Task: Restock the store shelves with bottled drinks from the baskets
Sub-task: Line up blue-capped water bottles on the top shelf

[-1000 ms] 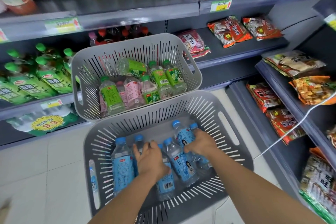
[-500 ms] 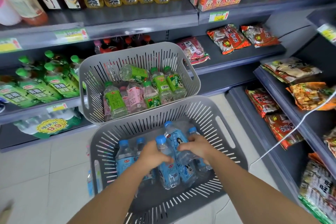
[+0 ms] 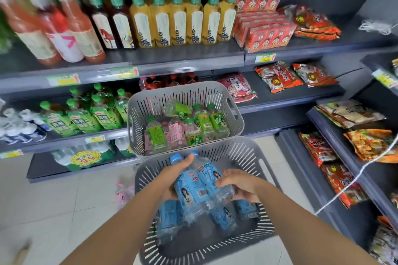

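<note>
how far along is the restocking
Early, it seems. Done: nothing clearly shelved yet. In hand: left hand and right hand hold two blue bottles above the near basket. Left: more blue bottles there, plus the far basket with green and pink bottles.

Soft, even indoor light with faint shadows. Top-left bottles (image 3: 53,28) are motion-blurred (the centre is sharper); shelves (image 3: 189,64) curve near the edges.
</note>
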